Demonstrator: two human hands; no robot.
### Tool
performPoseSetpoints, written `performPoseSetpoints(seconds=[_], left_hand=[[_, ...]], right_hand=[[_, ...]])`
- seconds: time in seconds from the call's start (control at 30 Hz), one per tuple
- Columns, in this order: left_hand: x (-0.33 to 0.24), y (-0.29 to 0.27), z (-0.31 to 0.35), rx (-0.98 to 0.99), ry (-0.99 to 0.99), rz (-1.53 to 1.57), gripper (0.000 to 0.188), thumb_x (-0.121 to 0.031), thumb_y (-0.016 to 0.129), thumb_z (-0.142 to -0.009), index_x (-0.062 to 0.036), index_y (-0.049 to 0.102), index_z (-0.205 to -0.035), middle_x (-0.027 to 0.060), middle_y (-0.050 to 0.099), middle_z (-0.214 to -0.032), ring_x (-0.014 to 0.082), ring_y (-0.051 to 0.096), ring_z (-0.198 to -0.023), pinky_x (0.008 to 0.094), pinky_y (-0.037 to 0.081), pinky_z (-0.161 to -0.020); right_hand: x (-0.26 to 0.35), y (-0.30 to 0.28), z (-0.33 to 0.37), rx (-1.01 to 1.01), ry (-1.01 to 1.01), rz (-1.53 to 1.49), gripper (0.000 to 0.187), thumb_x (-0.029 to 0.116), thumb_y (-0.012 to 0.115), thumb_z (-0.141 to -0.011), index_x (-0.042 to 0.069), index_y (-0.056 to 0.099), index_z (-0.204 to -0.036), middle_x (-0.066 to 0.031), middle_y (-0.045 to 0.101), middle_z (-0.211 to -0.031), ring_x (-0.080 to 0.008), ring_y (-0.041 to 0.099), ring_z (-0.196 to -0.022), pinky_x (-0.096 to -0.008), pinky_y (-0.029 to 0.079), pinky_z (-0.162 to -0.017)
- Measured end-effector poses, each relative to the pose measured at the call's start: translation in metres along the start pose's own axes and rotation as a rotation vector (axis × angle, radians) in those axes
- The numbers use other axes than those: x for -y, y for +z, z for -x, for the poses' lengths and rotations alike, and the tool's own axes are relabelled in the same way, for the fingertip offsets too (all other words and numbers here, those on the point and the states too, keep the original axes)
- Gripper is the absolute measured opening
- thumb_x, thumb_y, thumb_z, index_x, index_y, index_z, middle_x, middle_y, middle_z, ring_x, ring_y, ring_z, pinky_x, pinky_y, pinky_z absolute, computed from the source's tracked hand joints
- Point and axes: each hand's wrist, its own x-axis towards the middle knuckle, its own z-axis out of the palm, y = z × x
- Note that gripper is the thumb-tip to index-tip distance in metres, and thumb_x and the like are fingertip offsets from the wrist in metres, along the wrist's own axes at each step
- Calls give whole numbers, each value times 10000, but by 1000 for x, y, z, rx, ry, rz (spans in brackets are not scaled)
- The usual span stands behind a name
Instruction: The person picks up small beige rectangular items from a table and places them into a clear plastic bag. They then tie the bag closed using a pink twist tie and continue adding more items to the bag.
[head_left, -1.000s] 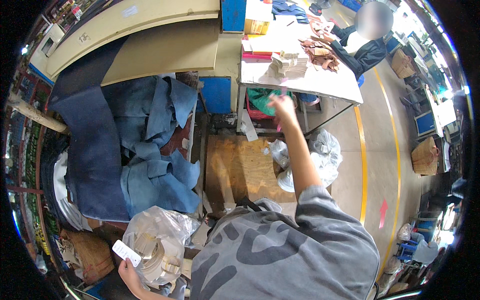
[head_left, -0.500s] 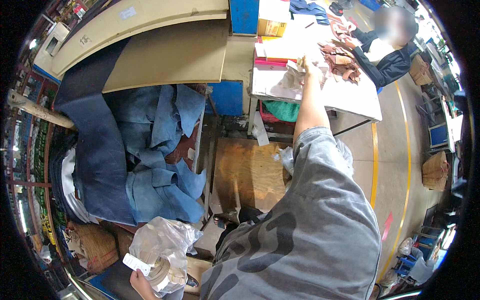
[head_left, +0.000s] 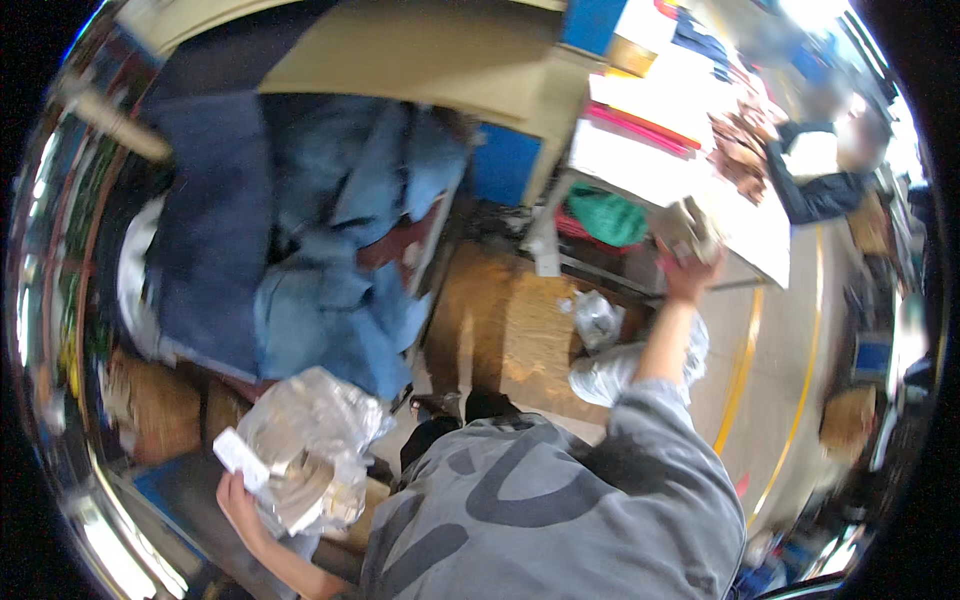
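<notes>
At the lower left, my left hand (head_left: 240,505) grips a white card (head_left: 240,458) against the side of a clear plastic bag (head_left: 315,405). Inside the bag lie curved, pale beige pieces (head_left: 305,488). My right hand (head_left: 692,272) is stretched out at the near edge of the white table (head_left: 622,158). Its fingers are closed round a bundle of beige pieces (head_left: 690,226), blurred by motion, so their exact kind cannot be made out.
Blue sheets of material (head_left: 320,310) are heaped on the left. Pink and white stacks (head_left: 640,125) and brown pieces (head_left: 745,150) lie on the table. A co-worker (head_left: 835,160) sits across it. Below are a green cloth (head_left: 607,213), a wooden board (head_left: 535,340) and plastic bags (head_left: 598,320).
My right hand has drawn back from over the table toward me, bringing the beige bundle along. My left hand still grips the card by the bag. The whole view has shifted.
</notes>
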Motion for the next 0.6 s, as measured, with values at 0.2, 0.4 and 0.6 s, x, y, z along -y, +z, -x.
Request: performPoseSetpoints(seconds=[0.2, 0.4, 0.6], left_hand=[[14, -14, -28, -12, -131, 358, 217, -246, 692, -868, -62, 664, -981, 13, 635, -842, 102, 564, -672, 254, 418, -539], [24, -26, -32, 63, -215, 632, 226, -225, 696, -830, -39, 639, -947, 56, 609, -779, 110, 498, -560, 253, 404, -472], [52, -70, -12, 171, -231, 702, 281, -236, 637, -868, -14, 658, -1038, 41, 655, -835, 105, 579, -641, 269, 435, -530]], right_hand=[[-7, 5, 150, 27, 339, -100, 816, 701, 496, -929, 123, 476, -1505, -127, 577, -1429, -369, 566, -1287, -630, 473, -1031], [-74, 83, 246, 535, 592, -217, 745, 544, 516, -928, 51, 476, -1485, -184, 598, -1390, -362, 619, -1220, -513, 518, -1022], [-106, 232, 338, 1007, 748, -154, 849, 403, 676, -774, -31, 438, -1464, -220, 595, -1335, -366, 620, -1183, -491, 517, -1027]])
